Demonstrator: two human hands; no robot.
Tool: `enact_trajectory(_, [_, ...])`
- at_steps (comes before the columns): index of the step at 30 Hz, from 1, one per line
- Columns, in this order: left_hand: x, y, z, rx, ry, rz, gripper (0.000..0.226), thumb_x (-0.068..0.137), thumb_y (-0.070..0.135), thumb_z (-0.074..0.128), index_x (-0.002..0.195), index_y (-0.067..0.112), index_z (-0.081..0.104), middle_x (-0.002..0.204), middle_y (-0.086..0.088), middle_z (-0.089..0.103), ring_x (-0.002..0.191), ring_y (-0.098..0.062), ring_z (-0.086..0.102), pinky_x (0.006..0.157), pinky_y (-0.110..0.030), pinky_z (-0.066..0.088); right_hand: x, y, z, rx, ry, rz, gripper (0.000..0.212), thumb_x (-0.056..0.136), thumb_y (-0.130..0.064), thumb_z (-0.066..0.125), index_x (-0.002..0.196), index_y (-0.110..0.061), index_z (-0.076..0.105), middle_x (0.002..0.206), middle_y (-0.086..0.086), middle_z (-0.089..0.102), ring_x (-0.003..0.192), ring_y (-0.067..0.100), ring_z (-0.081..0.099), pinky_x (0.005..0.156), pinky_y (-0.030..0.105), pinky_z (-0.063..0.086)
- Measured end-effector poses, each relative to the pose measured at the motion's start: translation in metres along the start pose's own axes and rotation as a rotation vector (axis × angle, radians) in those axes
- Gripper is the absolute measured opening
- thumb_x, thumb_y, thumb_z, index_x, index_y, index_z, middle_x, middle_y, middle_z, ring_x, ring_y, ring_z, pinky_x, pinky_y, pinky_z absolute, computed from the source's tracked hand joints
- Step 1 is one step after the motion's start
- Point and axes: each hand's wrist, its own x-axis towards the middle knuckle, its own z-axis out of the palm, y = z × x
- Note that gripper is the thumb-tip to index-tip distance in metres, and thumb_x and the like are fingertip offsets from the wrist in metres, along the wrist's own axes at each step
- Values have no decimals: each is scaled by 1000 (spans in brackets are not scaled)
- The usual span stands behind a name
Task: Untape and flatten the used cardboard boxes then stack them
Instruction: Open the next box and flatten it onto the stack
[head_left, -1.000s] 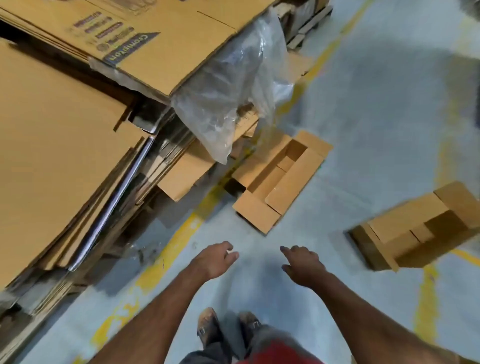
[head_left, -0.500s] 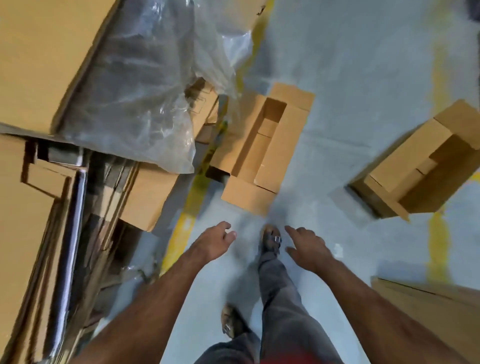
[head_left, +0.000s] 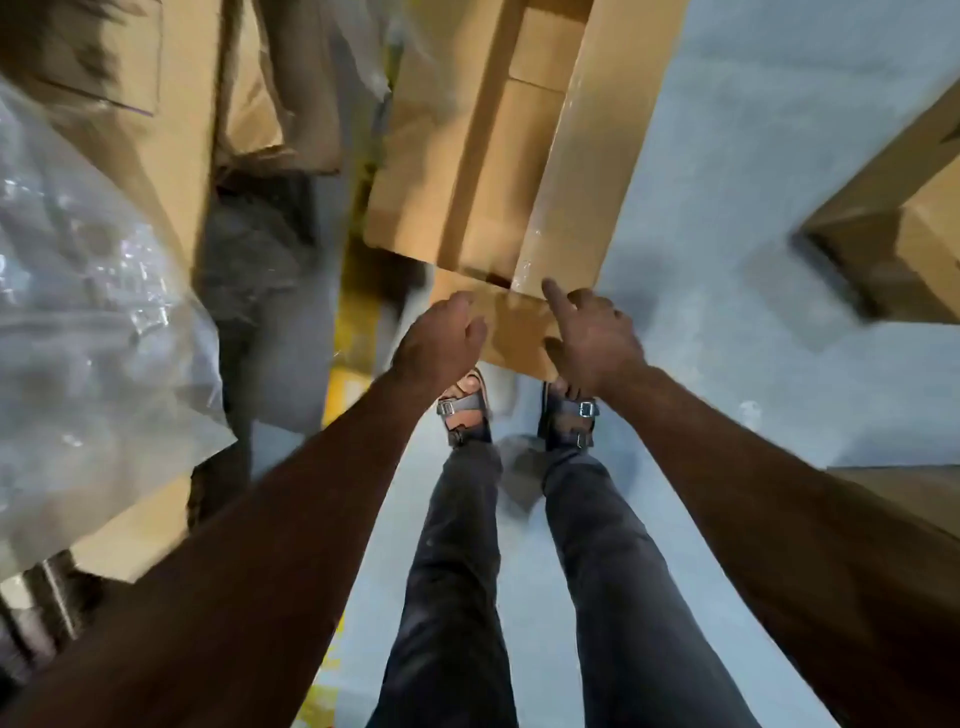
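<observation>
Open brown cardboard box (head_left: 519, 156) on grey floor (head_left: 727, 208), well ahead second ago, now at feet; left hand (head_left: 441, 338), right hand (head_left: 592, 338) loosely spread, empty, reaching near flap. Untaping imminent.

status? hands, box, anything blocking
Left hand and right hand over near flap of open box, no grip yet. Second box off right. Plastic sheet left, not blocking.

Grey floor (head_left: 727, 156), yellow line (head_left: 353, 322)
</observation>
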Motion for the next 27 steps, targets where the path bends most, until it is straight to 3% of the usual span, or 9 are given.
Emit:
enact_trajectory(4, [88,-22,23,219,-99,76,45,89,43,39,119,11,52,118,-18,61,110,-40,57,89,-47,49,87,-4,31,-48,23,-14,67,97,-32,52,154,-24,17,142,20,40,125,40,42,99,49,38])
enact_trajectory(7, [138,-35,38,206,-12,5,36,96,38,45,118,11,56,117,-19,61,110,-39,57,91,-43,48,126,-3,56,-65,43,-8,64,96,-31,52,152,-25,20,153,22,24,131,42,35,101,52,38])
enact_trajectory(10, [172,-46,51,273,45,-6,35,97,36,51,119,9,56,121,-19,58,113,-38,55,92,-43,44,154,2,82,-92,80,-35,68,95,-41,53,152,-30,18,162,21,0,145,41,15,107,56,33])
enact_trajectory(13, [193,-56,63,330,118,14,38,96,33,52,126,10,52,126,-18,51,117,-36,50,93,-44,43,177,8,105,-170,91,-46,69,96,-51,48,154,-33,14,163,19,-12,150,38,-5,114,60,21])
enact_trajectory(16, [202,-62,68,410,263,110,43,92,31,54,130,10,50,135,-18,47,122,-36,47,99,-45,39,191,12,110,-212,114,13,58,97,-56,43,147,-30,31,162,18,-15,150,37,-12,115,59,16])
enact_trajectory(19, [210,-67,60,456,405,125,64,88,35,59,145,13,38,154,-22,27,140,-39,29,113,-49,25,180,14,101,-160,208,36,46,96,-54,45,129,-21,48,163,20,-8,150,38,-6,112,59,22])
enact_trajectory(24, [226,-91,18,61,372,-389,99,85,64,57,156,17,7,161,-19,6,149,-36,1,119,-47,4,134,28,84,86,441,60,31,83,-25,57,109,-10,51,158,26,19,140,44,27,91,55,44])
enact_trajectory(25, [232,-108,11,-5,309,-431,106,79,74,56,156,18,9,162,-15,10,149,-33,5,120,-46,5,126,32,84,119,458,74,29,81,-17,55,108,-7,51,157,27,21,137,45,31,89,55,46])
enact_trajectory(27, [241,-137,2,-197,212,-430,116,60,88,60,148,17,32,150,-10,41,138,-28,39,118,-44,27,115,44,79,174,481,124,36,79,-2,52,115,-4,51,155,28,23,131,46,35,85,53,50])
